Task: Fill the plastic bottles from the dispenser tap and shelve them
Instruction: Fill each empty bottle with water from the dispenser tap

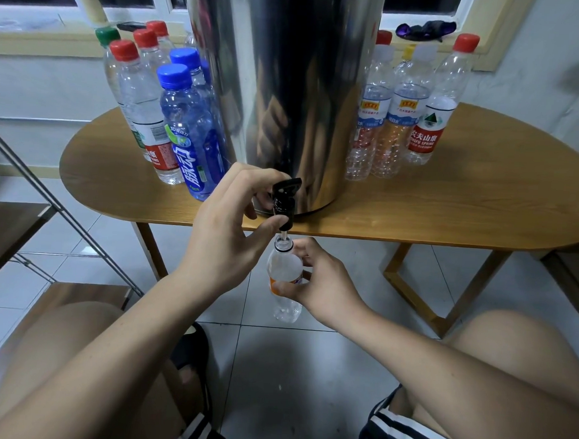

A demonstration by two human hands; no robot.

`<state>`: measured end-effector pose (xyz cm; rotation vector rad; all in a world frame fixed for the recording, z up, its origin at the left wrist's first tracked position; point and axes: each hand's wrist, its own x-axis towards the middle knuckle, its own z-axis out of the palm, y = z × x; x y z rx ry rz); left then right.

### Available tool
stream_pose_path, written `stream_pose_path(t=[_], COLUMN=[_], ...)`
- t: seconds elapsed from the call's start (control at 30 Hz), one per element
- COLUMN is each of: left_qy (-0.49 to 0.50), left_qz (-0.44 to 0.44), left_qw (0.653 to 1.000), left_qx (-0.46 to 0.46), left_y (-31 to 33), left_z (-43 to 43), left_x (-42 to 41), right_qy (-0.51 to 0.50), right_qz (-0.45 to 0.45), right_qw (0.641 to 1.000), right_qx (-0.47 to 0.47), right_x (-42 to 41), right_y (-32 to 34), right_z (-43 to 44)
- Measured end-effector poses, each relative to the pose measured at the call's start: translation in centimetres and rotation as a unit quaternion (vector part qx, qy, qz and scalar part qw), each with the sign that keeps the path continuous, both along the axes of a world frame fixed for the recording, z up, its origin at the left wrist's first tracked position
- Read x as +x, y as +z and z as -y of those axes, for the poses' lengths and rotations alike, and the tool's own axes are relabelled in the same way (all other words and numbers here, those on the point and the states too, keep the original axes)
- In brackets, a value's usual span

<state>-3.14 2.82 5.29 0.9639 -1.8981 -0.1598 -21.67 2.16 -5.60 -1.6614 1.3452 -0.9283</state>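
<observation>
Under the counter's point(446, 208) front edge, an uncapped plastic bottle point(284, 271) is held at the tap point(284, 199).
From the head view, the left hand point(229, 223) has its fingers point(250, 173) curled around the black tap of the steel dispenser point(286, 88), with the thumb beneath the spout. The right hand point(325, 283) grips the plastic bottle upright, fingers wrapped round its body and its mouth just below the spout. Capped bottles point(186, 130) stand on the counter left of the dispenser, and empty-looking bottles point(393, 124) stand on its right. A metal shelf rack point(15, 229) is at the far left.
</observation>
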Motion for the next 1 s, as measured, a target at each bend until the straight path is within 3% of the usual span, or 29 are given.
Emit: stream_pose_path(t=[1.0], left_qy=[-0.012], left_qz=[-0.014], left_qw=[1.0], left_qx=[0.005], left_y=[0.18], left_z=[-0.15], left_x=[-0.07], right_qy=[-0.002], right_qz=[0.0], right_qw=[1.0], right_qx=[-0.001], right_x=[-0.12], right_y=[-0.02], right_z=[-0.02])
